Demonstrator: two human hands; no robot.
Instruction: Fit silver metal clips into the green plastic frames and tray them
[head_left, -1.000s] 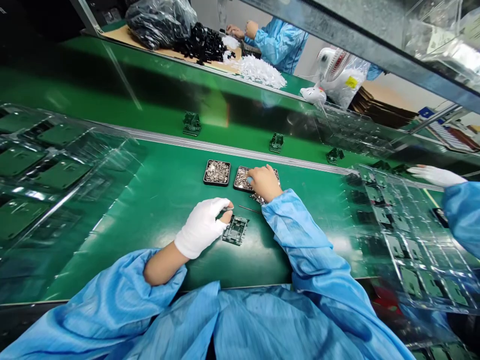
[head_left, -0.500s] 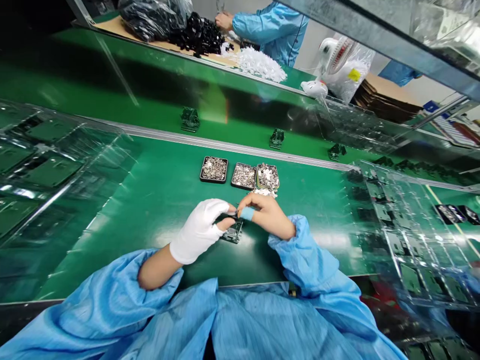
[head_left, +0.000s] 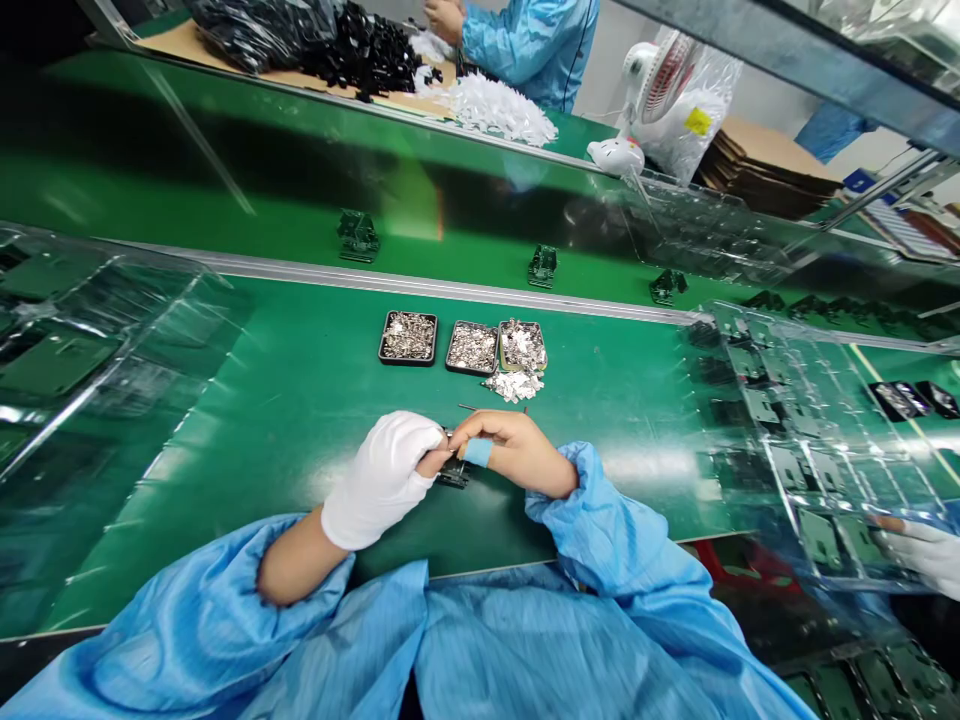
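Observation:
A small dark circuit-board part (head_left: 454,474) is at the near middle of the green bench (head_left: 300,380), partly hidden by fingers. My left hand (head_left: 386,475), in a white glove with bare fingertips, is closed on its left side. My right hand (head_left: 514,450), with blue tape round a finger, pinches at the part's top, its fingertips meeting those of my left hand. Whatever small piece lies between the right fingertips is too small to tell. Beyond my hands stand a left tray (head_left: 407,337), a middle tray (head_left: 472,347) and a right tray (head_left: 523,345) of small metal pieces.
Loose pale pieces (head_left: 514,386) lie before the right tray. Clear plastic trays with boards flank the bench at left (head_left: 60,360) and right (head_left: 795,450). Assemblies (head_left: 542,266) sit on the green strip behind. Another person's gloved hand (head_left: 922,550) is at far right; a blue-sleeved person works across.
My hands have drawn closer together, covering more of the dark part. The view has shifted slightly, and another person's gloved hand has appeared at the right tray.

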